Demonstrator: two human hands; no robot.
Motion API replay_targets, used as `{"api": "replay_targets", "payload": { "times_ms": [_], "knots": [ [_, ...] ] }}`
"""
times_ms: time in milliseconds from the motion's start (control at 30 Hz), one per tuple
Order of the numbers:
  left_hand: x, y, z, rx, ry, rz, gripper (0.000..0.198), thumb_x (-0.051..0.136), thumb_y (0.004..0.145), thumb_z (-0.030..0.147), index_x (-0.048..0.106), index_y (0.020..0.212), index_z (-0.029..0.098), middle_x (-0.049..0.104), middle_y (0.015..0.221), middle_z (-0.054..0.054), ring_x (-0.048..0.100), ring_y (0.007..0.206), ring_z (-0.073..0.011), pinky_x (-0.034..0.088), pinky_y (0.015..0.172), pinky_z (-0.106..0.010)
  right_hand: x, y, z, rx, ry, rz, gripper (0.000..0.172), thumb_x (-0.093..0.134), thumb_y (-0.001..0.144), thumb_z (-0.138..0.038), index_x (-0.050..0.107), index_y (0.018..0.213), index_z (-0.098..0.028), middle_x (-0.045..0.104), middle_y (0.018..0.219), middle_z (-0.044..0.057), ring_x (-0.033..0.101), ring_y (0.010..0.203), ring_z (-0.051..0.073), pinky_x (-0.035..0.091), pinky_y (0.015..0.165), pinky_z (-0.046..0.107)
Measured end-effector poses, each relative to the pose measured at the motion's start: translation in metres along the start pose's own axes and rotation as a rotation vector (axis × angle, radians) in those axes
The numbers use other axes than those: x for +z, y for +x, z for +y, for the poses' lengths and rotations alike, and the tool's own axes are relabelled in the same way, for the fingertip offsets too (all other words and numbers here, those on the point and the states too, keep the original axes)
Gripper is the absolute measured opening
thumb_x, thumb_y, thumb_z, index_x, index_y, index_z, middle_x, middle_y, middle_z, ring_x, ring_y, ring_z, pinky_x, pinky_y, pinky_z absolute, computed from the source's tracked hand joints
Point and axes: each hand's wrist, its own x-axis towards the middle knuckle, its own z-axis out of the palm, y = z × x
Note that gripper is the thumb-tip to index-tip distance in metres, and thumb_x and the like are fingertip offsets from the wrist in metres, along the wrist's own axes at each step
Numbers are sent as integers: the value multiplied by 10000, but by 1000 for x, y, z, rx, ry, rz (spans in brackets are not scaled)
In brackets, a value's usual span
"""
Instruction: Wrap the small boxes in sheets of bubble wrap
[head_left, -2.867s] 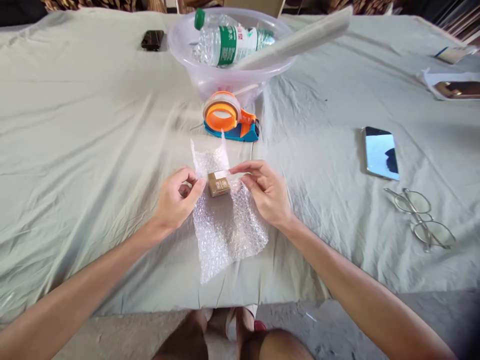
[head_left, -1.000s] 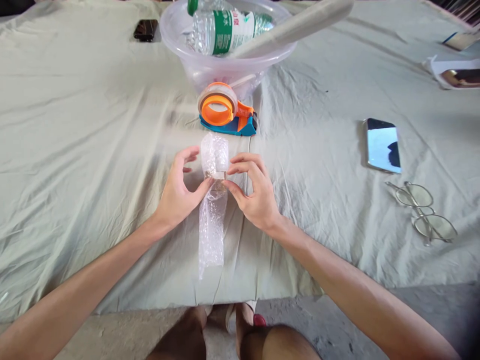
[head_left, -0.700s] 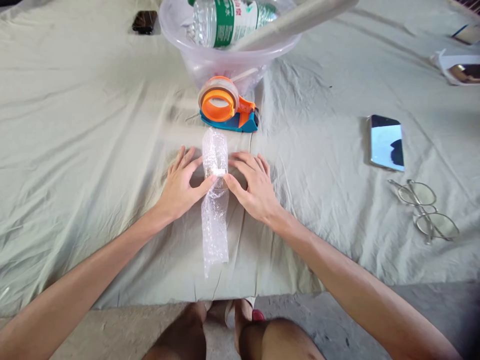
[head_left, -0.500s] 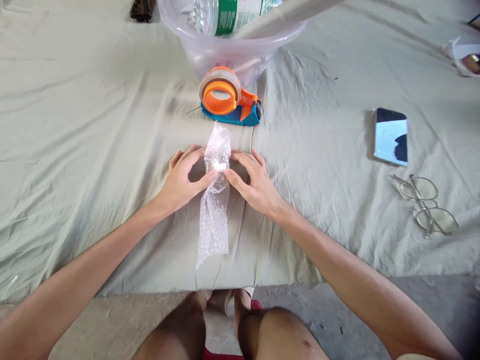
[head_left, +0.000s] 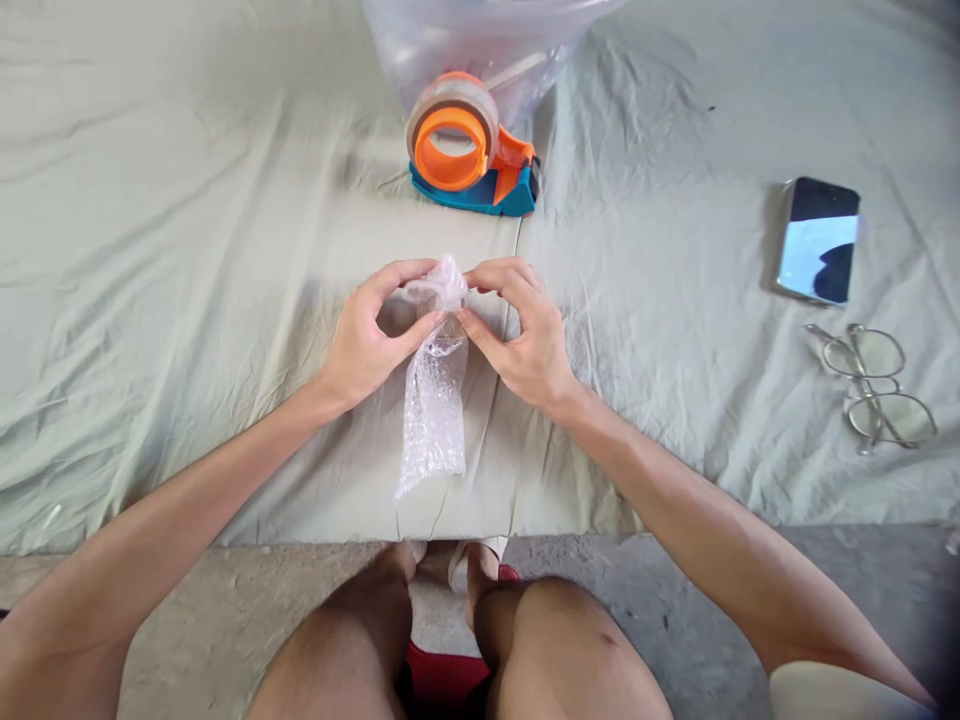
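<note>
A strip of clear bubble wrap (head_left: 436, 410) lies lengthwise towards me on the cloth, its far end bunched up between my hands. My left hand (head_left: 367, 335) pinches that far end from the left, thumb and fingers curved round it. From the right, my right hand (head_left: 529, 335) grips the same end, its thumb tip close to the left one. Something small and pale seems to sit inside the wrap at the thumbs, but I cannot make out what. Beyond my fingers stands an orange and blue tape dispenser (head_left: 514, 185) with a roll of tape on it.
A translucent plastic bin (head_left: 480, 40) stands behind the dispenser, cut off by the top edge. To the right lie a phone (head_left: 819, 240) and a pair of eyeglasses (head_left: 874, 388). A wrinkled grey-green cloth (head_left: 187, 230) covers the table, whose front edge is above my knees.
The wrap's far end, flat and stretched away from me before, is now folded back and bunched between my fingers. My view has tilted downward, so less of the bin shows.
</note>
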Motion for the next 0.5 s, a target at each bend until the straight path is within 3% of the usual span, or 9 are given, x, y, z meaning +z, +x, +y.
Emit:
{"api": "replay_targets", "payload": {
  "times_ms": [133, 267, 367, 433, 500],
  "knots": [
    [2, -3, -4, 271, 195, 109, 260, 772, 1101, 508, 766, 1255, 298, 755, 1252, -46, 734, 1184, -207, 638, 1045, -438, 3, -1, 7, -142, 14, 27, 82, 673, 1133, -300, 737, 1185, -300, 717, 1195, 45, 708, 1034, 205, 646, 928, 419],
    [4, -5, -3, 459, 329, 166, 108, 681, 1170, 327, 718, 1079, 283, 717, 1088, -16, 693, 985, -152, 629, 869, -368, 1, 0, 13, -257, -9, 3, 138, 637, 1130, -212, 709, 1187, -315, 700, 1190, 47, 721, 1067, 215, 661, 932, 441],
    [0, -5, -3, 535, 357, 81, 130, 646, 1178, 252, 690, 1056, 256, 736, 1074, -24, 704, 954, -155, 640, 842, -352, -6, 0, 16, -313, -40, -51, 282, 559, 1097, -116, 684, 1254, -314, 696, 1243, 71, 731, 1155, 243, 672, 981, 478],
    [-9, -4, -5, 578, 360, -12, 108, 622, 1163, 196, 717, 1153, 247, 757, 1151, -53, 733, 1012, -185, 661, 881, -371, -11, -2, 19, -339, -51, -116, 426, 509, 1041, -43, 656, 1339, -311, 684, 1314, 94, 727, 1222, 259, 679, 1005, 487],
    [-19, -4, -8, 614, 376, -125, 316, 565, 1117, 86, 714, 1344, 248, 751, 1271, -84, 748, 1113, -222, 681, 951, -402, -16, -4, 21, -331, -64, -195, 565, 501, 991, -8, 604, 1457, -311, 657, 1411, 121, 707, 1318, 286, 677, 1056, 513]
  ]
}}
